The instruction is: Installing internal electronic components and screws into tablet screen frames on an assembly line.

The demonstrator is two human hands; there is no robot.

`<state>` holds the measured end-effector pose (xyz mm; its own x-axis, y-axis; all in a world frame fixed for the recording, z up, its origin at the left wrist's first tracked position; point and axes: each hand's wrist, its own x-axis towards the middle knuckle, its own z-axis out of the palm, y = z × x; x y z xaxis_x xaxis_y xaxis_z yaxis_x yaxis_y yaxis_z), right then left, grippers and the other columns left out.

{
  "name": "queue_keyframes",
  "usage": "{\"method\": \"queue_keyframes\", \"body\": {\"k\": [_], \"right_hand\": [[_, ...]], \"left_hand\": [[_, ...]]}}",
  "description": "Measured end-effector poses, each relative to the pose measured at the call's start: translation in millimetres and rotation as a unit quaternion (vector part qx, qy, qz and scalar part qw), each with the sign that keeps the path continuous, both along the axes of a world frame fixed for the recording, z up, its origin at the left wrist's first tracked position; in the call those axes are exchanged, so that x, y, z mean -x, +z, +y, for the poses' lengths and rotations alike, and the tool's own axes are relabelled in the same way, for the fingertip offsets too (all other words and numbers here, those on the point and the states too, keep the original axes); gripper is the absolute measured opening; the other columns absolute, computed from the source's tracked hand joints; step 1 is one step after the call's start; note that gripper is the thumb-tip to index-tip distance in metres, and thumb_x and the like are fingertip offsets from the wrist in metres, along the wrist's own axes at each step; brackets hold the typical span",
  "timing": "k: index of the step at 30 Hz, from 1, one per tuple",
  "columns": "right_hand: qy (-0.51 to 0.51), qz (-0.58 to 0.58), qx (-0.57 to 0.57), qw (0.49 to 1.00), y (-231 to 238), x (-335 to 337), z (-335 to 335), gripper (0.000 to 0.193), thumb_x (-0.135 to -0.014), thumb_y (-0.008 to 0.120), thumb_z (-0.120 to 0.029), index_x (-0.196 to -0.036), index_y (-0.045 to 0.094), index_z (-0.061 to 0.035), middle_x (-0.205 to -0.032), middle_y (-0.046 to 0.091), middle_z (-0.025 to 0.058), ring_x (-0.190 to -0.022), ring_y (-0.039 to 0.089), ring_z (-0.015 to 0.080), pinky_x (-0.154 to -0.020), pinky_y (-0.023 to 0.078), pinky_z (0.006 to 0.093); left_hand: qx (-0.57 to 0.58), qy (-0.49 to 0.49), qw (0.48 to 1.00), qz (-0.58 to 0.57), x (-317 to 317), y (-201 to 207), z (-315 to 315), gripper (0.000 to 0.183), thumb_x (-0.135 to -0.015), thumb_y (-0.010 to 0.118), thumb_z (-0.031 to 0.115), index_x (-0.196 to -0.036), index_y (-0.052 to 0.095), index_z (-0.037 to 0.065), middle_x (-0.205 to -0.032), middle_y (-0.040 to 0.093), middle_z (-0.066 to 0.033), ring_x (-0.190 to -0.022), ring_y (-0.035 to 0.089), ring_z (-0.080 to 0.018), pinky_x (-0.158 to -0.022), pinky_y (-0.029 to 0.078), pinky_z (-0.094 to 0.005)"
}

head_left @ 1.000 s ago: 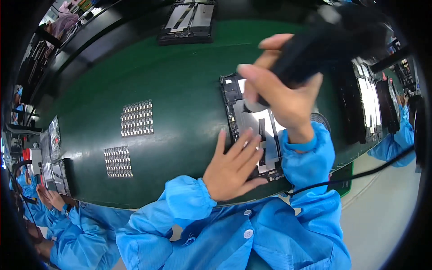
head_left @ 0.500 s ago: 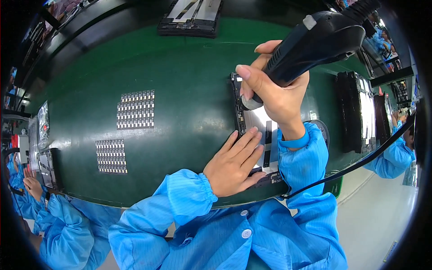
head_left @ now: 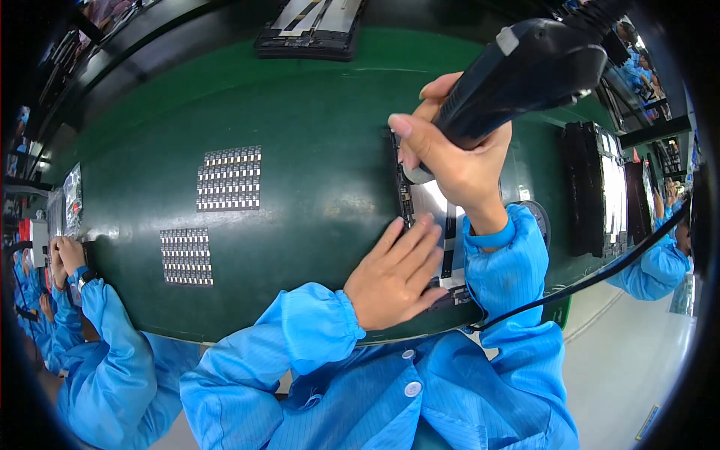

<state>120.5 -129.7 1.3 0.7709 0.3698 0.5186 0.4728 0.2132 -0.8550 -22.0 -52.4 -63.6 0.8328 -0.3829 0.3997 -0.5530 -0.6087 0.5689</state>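
Note:
An open tablet-like device point(head_left: 432, 196), with a dark frame and a silvery inside, lies at the right of centre on the green table. My right hand point(head_left: 463, 161) is closed around a black electric screwdriver point(head_left: 517, 79), tilted over the device. Its pale rounded nose point(head_left: 418, 175) is at the device's upper left part; the tip is hidden. With fingers spread, my left hand point(head_left: 397, 274) reaches over the device's lower left edge. The left fingertips look slightly blurred, and I cannot tell whether they touch it. My right forearm covers part of the device's right side.
Two sheets of small parts point(head_left: 229, 178) point(head_left: 187, 256) lie left on the table point(head_left: 307, 150). Another opened device point(head_left: 307, 49) sits at the far edge. Stacked dark panels point(head_left: 592, 187) stand at right. A black cable point(head_left: 585, 276) crosses lower right. A co-worker's hands point(head_left: 69, 256) are at far left.
My left hand has shifted slightly right, its fingers rising a little. My right hand keeps the screwdriver at nearly the same place. The co-worker's hands at far left have moved farther up the table.

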Motion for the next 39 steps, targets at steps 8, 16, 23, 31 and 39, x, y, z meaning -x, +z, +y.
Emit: {"method": "queue_keyframes", "body": {"k": [8, 16, 23, 31, 39], "right_hand": [[0.013, -0.041, 0.02, 0.999, -2.9, 7.2, 4.2, 0.031, -0.075, 0.07, 0.007, -0.099, 0.051, 0.0012, -0.06, 0.058, 0.0054, -0.048, 0.055, 0.01, -0.046, 0.046, 0.022], [-0.057, 0.015, -0.111, 0.992, 27.3, 17.6, -48.2, 0.043, -0.073, 0.07, 0.007, -0.109, 0.047, 0.0, -0.062, 0.058, 0.0048, -0.051, 0.055, 0.0104, -0.047, 0.045, 0.0224], [0.018, 0.152, -0.135, 0.979, 2.9, 44.9, -74.3, 0.052, -0.075, 0.066, 0.002, -0.119, 0.039, 0.0019, -0.071, 0.06, 0.0121, -0.058, 0.06, 0.0169, -0.054, 0.05, 0.0276], [0.0, 0.051, 0.021, 0.998, -14.3, 32.6, -77.0, 0.061, -0.07, 0.069, 0.011, -0.123, 0.042, 0.0006, -0.121, 0.051, 0.0233, -0.107, 0.058, 0.029, -0.086, 0.05, 0.0385], [0.049, 0.148, -0.026, 0.987, -28.5, 38.4, -75.3, 0.063, -0.073, 0.068, 0.012, -0.127, 0.037, 0.0003, -0.09, 0.061, 0.0148, -0.079, 0.062, 0.0164, -0.066, 0.051, 0.0281]], "left_hand": [[-0.021, -0.114, 0.991, -0.073, 23.2, -4.8, -11.2, 0.037, -0.081, 0.061, 0.027, -0.105, 0.064, -0.001, -0.122, 0.056, -0.0195, -0.124, 0.045, -0.0323, -0.106, 0.03, -0.0494], [-0.103, -0.075, 0.982, -0.141, -19.9, -8.7, 5.3, 0.036, -0.075, 0.057, 0.013, -0.109, 0.061, 0.002, -0.121, 0.056, -0.0172, -0.12, 0.05, -0.0304, -0.1, 0.037, -0.0503], [-0.221, 0.146, 0.946, -0.184, -214.3, -2.6, 29.8, 0.031, -0.077, 0.061, 0.013, -0.106, 0.059, 0.005, -0.115, 0.056, -0.0148, -0.11, 0.051, -0.0306, -0.092, 0.041, -0.0415], [-0.484, 0.291, 0.819, -0.103, -257.0, 38.0, 141.2, 0.032, -0.072, 0.064, 0.011, -0.103, 0.057, 0.009, -0.107, 0.055, -0.0073, -0.108, 0.049, -0.0237, -0.085, 0.039, -0.0443], [-0.498, 0.21, 0.836, 0.095, -254.6, 38.4, 249.1, 0.075, -0.064, 0.064, -0.002, -0.133, 0.034, 0.007, -0.137, 0.041, -0.0175, -0.126, 0.041, -0.0325, -0.099, 0.041, -0.0442]]}}
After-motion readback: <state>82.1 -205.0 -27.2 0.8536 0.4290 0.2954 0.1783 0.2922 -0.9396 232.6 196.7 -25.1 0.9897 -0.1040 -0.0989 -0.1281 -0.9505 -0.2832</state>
